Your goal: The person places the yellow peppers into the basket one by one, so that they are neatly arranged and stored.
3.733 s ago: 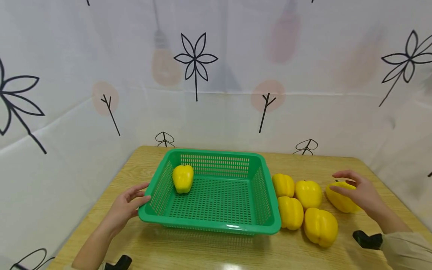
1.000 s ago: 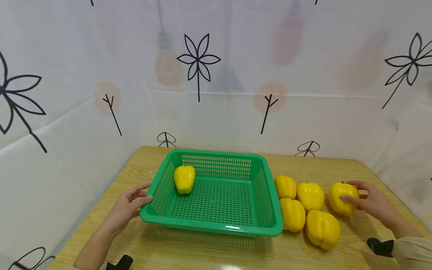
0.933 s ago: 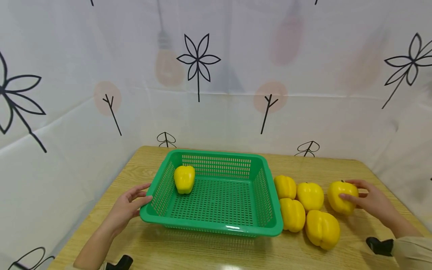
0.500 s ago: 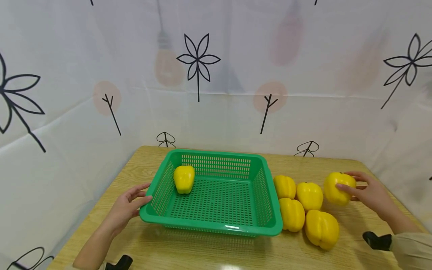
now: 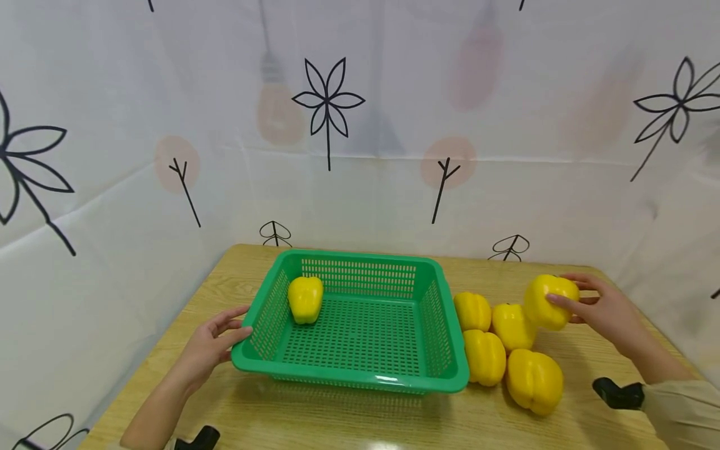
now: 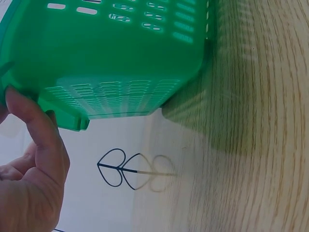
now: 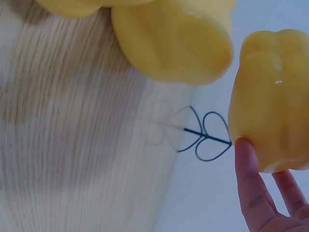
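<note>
My right hand (image 5: 603,309) holds a yellow bell pepper (image 5: 547,301) between thumb and fingers. That pepper is off the table, partly in front of another yellow pepper (image 5: 513,328). In the right wrist view the held pepper (image 7: 273,96) shows large, with fingertips on its lower end. At the left, my left hand (image 5: 207,344) grips the rim of a green plastic basket (image 5: 351,378). The left wrist view shows the left hand (image 6: 41,159) at the basket's rim, with part of the hand out of frame. One yellow pepper (image 5: 305,300) lies inside, by the basket's left wall.
Right of the basket, several yellow peppers sit close together on the wooden table (image 5: 394,422), among them a front one (image 5: 534,381) and one against the basket (image 5: 485,357). A white patterned cloth (image 5: 371,200) hangs behind the table.
My right hand first reached for the rightmost pepper, took hold of it, then lifted it and carried it left. My left hand and the basket have stayed in place.
</note>
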`<state>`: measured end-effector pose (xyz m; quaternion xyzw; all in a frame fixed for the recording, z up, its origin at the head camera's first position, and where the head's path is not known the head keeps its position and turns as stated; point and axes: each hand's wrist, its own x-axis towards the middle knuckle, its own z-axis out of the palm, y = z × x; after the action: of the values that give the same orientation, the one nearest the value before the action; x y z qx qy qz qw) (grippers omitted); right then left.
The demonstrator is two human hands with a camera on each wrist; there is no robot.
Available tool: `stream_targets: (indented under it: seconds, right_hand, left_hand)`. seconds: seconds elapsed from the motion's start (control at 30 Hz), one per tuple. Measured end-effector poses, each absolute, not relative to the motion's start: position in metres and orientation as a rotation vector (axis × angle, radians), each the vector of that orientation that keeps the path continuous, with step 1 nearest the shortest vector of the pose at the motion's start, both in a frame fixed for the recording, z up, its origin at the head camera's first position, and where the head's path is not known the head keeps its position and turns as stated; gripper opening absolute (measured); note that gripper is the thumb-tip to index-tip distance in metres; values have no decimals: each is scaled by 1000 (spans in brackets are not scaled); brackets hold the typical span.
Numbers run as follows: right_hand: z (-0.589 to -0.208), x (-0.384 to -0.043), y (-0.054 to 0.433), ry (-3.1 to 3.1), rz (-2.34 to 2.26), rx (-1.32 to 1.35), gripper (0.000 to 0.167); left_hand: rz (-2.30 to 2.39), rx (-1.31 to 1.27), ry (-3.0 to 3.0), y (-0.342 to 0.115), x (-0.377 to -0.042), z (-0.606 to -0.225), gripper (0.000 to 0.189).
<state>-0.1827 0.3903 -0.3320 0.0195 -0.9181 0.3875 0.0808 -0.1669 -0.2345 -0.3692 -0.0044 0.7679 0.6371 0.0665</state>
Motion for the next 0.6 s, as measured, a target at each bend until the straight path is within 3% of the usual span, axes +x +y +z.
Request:
stream_targets:
  seconds: [0.6]
  right_hand:
    - [-313,-184,347,-2747,1216,125,65]
  left_hand:
    - [1942,-5,2292,-234,-166,-368,61]
